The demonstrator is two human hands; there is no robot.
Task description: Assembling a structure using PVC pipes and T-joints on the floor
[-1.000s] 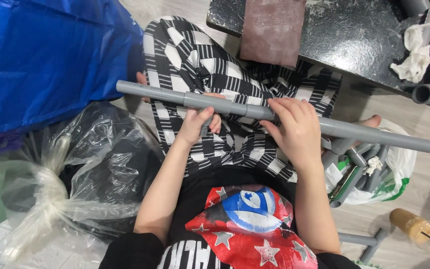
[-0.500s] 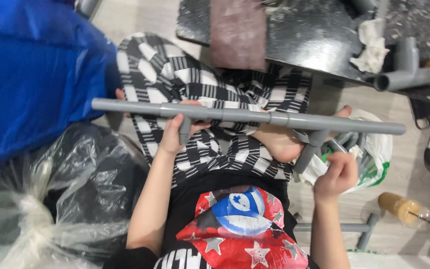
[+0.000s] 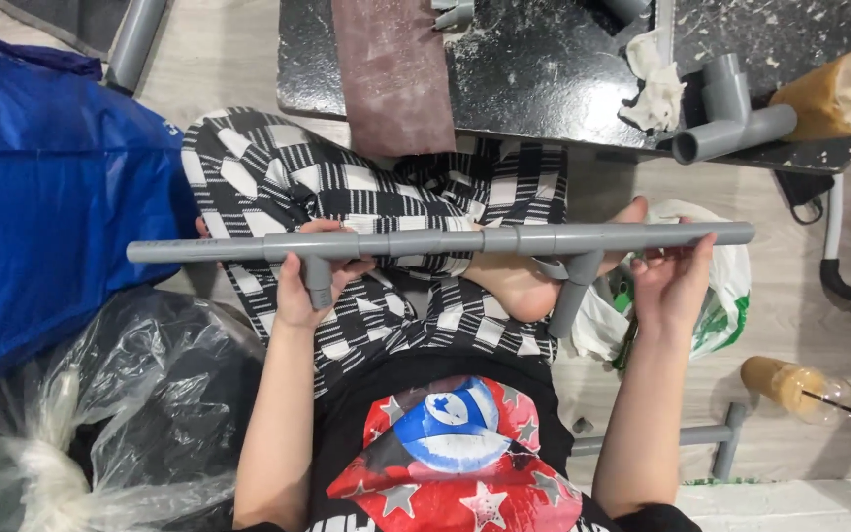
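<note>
Head view shows the grey pipe (image 3: 445,241) lying level across your lap over the checked trousers (image 3: 386,197), two short stubs pointing back toward you, and it may twist or sag at a joint, because the left end juts well past your grip toward the blue bag (image 3: 41,197). Your left hand (image 3: 307,286) is curled shut around the left stub with the forearm straight up the frame. Your right hand (image 3: 672,286) is half open, fingertips pinching the pipe's right end beside the white bag (image 3: 721,296).

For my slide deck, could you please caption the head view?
Seated person's left hand and right hand hold a long grey pipe assembly level across checked trousers.
</note>
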